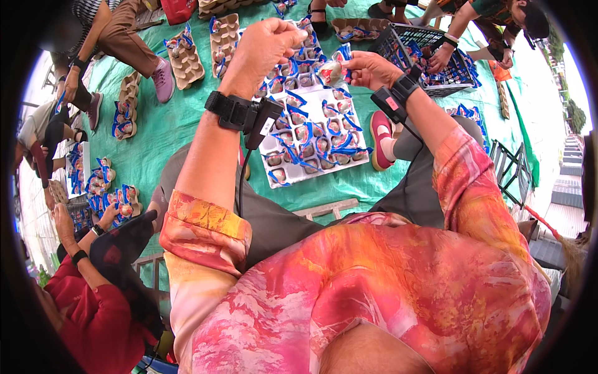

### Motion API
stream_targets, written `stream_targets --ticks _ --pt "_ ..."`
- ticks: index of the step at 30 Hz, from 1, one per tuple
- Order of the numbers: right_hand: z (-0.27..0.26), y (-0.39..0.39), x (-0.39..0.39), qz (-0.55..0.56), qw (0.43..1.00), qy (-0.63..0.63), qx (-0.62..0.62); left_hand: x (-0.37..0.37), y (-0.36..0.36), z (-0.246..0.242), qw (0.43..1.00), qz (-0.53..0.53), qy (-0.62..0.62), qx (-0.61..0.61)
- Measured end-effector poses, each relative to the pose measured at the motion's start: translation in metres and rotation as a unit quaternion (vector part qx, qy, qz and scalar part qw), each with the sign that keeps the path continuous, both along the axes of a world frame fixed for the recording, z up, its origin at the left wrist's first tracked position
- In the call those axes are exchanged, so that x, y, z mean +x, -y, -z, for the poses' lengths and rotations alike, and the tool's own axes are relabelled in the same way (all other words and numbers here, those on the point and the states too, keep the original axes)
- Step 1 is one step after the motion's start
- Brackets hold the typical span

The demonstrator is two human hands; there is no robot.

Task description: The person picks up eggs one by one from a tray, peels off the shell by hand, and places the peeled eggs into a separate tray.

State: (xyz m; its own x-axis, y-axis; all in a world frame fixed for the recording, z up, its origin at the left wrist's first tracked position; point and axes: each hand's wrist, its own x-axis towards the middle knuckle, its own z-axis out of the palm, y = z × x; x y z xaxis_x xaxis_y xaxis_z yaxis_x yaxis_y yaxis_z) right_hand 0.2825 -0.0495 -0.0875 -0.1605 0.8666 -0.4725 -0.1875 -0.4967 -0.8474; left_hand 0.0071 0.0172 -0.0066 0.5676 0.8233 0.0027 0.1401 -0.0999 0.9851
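Note:
My right hand pinches the blue-edged end of a clear plastic packet with a rounded, egg-like item inside, red print on its front. Level with it on the left, my left hand is raised with thumb and fingertips close together; whether anything thin is between them cannot be told. Both hands are above a pale moulded tray on the ground, whose cups hold many similar wrapped items with blue wrapper ends sticking up. More filled cups show behind the packet.
Brown egg cartons stand at upper left on the green tarpaulin. A black plastic crate holds more packets; a co-worker's hand reaches in. Another co-worker's hands are at lower left. My red shoe is beside the tray.

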Motion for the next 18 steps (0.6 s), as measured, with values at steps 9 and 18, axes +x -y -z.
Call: stream_targets --ticks 9,18 --pt "-0.071 0.042 -0.024 0.111 0.977 -0.178 0.028 0.036 0.04 0.011 0.962 0.14 0.13 -0.195" --pt "-0.072 0.031 -0.029 0.109 0.981 0.021 0.16 0.045 0.05 0.002 0.995 0.067 0.068 -0.04"
